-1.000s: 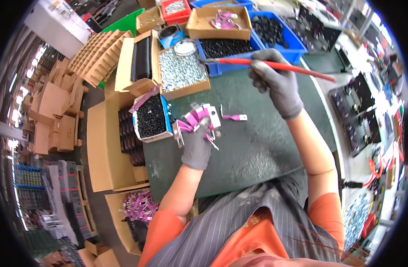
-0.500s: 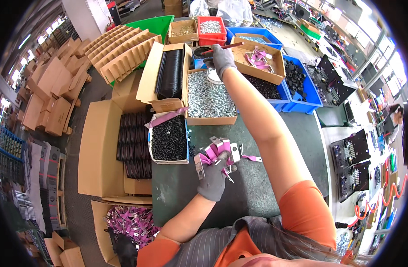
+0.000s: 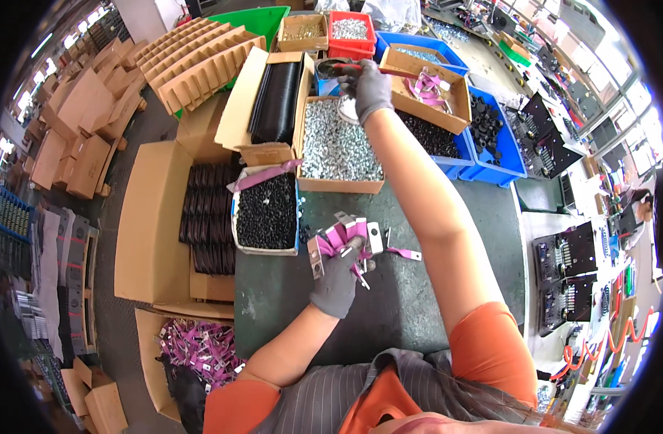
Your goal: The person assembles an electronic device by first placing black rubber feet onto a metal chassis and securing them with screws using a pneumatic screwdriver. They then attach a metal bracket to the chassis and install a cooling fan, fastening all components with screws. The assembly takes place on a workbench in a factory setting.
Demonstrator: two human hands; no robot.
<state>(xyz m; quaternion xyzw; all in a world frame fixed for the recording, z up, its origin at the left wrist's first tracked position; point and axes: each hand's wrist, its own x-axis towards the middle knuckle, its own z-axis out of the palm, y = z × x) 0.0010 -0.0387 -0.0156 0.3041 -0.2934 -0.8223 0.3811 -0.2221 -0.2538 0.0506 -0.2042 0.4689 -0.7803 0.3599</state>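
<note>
My left hand [image 3: 335, 282], in a grey glove, is closed round a bunch of purple strips with silver metal ends [image 3: 336, 235], held above the dark tabletop. A single purple strip [image 3: 404, 252] lies on the table just right of the bunch. Reaching to the far side, my right hand [image 3: 371, 88], also gloved, is closed on a thin dark red handle [image 3: 351, 66] beside a dark round tub [image 3: 331, 67]; the handle's far end cannot be made out. A white round object [image 3: 348, 110] shows under the right wrist, on a carton of small silver metal parts [image 3: 338, 148].
A box of small black parts [image 3: 266, 217] has a purple strip [image 3: 266, 176] across its rim. Behind it stands a carton of black sheets [image 3: 277, 101]. A tilted cardboard tray [image 3: 454, 116] rests over blue bins [image 3: 490, 172]. A box of purple strips [image 3: 201, 354] sits lower left.
My right hand has turned, and the dark red handle no longer sticks out to its right. The left hand still holds its bunch. The whole view has shifted slightly.
</note>
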